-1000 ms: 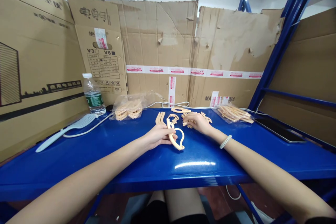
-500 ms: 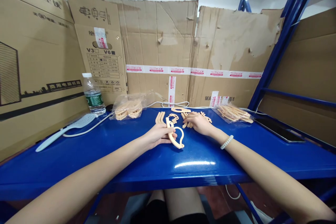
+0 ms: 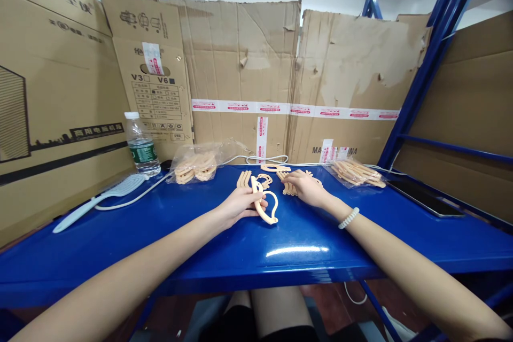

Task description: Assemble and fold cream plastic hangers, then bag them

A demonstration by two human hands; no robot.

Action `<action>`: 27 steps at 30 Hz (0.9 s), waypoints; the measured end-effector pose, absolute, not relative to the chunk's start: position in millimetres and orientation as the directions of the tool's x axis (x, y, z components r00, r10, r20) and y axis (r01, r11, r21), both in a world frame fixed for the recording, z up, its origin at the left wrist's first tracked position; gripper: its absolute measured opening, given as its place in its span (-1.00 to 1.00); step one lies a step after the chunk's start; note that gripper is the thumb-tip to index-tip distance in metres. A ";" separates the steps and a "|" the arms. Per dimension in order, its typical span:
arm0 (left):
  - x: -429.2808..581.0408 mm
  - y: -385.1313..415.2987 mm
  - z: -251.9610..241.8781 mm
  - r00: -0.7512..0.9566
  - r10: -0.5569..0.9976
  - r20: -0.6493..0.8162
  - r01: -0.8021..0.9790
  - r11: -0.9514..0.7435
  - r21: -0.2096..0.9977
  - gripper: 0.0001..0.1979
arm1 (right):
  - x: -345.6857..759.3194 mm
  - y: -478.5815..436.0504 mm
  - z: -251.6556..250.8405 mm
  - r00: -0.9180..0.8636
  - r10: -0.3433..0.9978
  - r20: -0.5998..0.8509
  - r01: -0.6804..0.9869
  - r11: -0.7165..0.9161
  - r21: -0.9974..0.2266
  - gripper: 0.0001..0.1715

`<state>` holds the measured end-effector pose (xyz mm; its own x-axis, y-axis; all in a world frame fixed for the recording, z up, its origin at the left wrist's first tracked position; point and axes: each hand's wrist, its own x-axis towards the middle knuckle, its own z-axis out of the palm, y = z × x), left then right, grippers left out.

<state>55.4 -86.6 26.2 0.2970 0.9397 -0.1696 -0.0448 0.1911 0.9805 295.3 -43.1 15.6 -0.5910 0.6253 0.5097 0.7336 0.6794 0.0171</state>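
Note:
My left hand [image 3: 242,205] is closed on a partly assembled beige folding hanger [image 3: 261,212]. Its long curved arm slants down to the right, and a rounded hook loops out beside it. Over a row of loose beige hanger pieces [image 3: 289,188] to the right is my right hand [image 3: 303,186]. The fingers of that hand curl down onto the pieces, and whatever is between the fingertips is hidden. Curved hanger arms [image 3: 243,179] lie just behind my left hand. Loose hooks [image 3: 265,180] rest between the two hands, with a hanger [image 3: 276,168] behind them.
A clear bag of beige parts [image 3: 195,165] lies at the back left, another bag [image 3: 356,172] at the back right. A water bottle [image 3: 143,145] and a pale blue fly swatter [image 3: 102,200] are at left, a dark tablet [image 3: 425,197] at right. Cardboard [image 3: 244,75] walls the blue table [image 3: 224,256].
My right hand has shifted slightly among the loose pieces, its fingers more curled. The left hand still holds the hanger, a touch further left in view.

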 end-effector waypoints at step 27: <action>40.4 -70.1 19.5 0.259 0.746 0.614 0.382 -0.663 0.644 -0.79 | 256.9 -74.3 19.6 -0.356 0.833 0.423 -0.124 0.407 -0.905 -0.70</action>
